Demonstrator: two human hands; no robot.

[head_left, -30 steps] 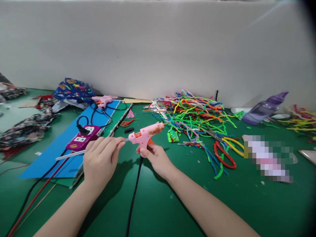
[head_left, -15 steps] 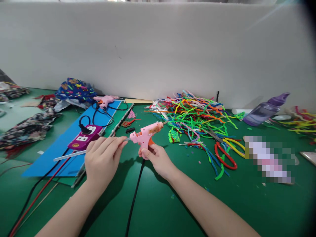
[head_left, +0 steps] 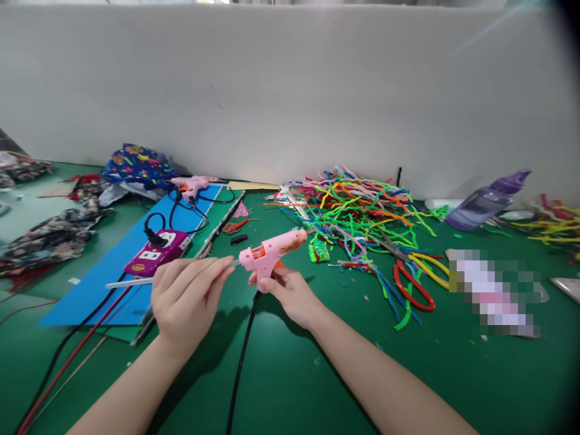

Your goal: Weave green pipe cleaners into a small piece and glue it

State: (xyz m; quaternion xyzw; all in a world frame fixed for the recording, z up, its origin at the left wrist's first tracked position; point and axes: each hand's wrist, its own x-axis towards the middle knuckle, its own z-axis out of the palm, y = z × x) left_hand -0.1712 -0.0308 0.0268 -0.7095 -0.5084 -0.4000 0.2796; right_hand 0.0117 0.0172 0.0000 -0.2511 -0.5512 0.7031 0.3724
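A pink glue gun (head_left: pixel 272 254) points up and to the right above the green table, brown residue near its nozzle. My right hand (head_left: pixel 290 293) is wrapped round its handle, and a black cord hangs from the grip. With fingers pinched, my left hand (head_left: pixel 190 299) holds a translucent glue stick (head_left: pixel 129 283). One end of the stick enters the back of the gun; the other sticks out to the left behind my hand.
A purple power strip (head_left: pixel 158 254) lies on a blue board (head_left: pixel 102 287), with a second pink glue gun (head_left: pixel 193 186) behind. Colourful fuzzy stems (head_left: pixel 357 205), red-handled scissors (head_left: pixel 410 290) and a purple bottle (head_left: pixel 483 205) are to the right. Patterned cloth (head_left: pixel 138 166) is back left.
The held glue gun has turned slightly, its body showing more from the side and its nozzle a little further right and lower. My left hand and the glue stick have shifted slightly.
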